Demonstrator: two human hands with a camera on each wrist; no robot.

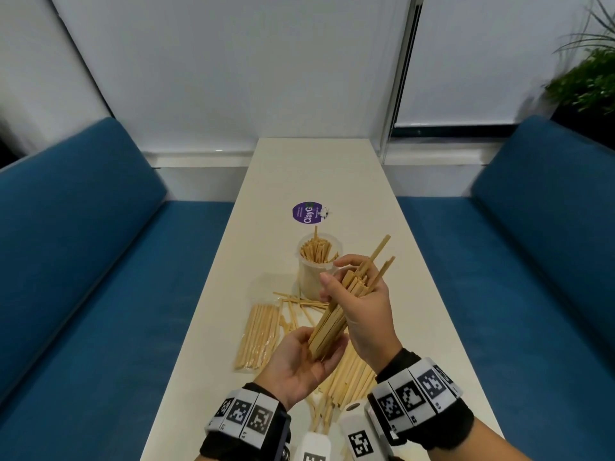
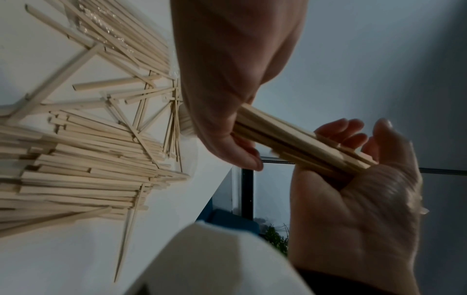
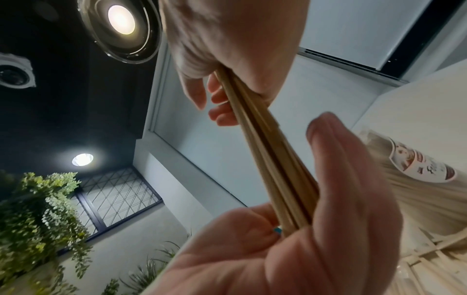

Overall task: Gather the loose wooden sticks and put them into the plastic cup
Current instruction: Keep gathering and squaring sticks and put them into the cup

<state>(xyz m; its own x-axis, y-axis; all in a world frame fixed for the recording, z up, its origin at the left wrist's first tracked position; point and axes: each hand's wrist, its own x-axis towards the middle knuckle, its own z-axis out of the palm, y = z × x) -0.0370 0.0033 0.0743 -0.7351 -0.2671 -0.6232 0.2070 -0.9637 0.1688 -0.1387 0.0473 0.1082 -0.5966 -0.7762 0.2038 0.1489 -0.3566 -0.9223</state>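
A bundle of wooden sticks point(image 1: 332, 324) is held slanted above the table, between both hands. My left hand point(image 1: 296, 357), palm up, cups its lower end with fingers curled round it point(image 2: 341, 131). My right hand point(image 1: 362, 304) grips the upper part, and stick tips fan out past its fingers. The clear plastic cup point(image 1: 314, 274) stands upright just beyond the hands, partly filled with sticks; in the right wrist view the cup point(image 3: 417, 169) lies right of the bundle point(image 3: 272, 159). Loose sticks point(image 1: 299, 301) lie scattered at the cup's base, and a pile point(image 1: 346, 380) sits under my wrists.
A clear packet of sticks point(image 1: 258, 337) lies left of the hands. A purple round lid point(image 1: 307, 212) rests beyond the cup. The narrow white table point(image 1: 316, 168) runs between two blue benches point(image 1: 100, 261). A plant point(image 1: 585, 81) stands at the far right.
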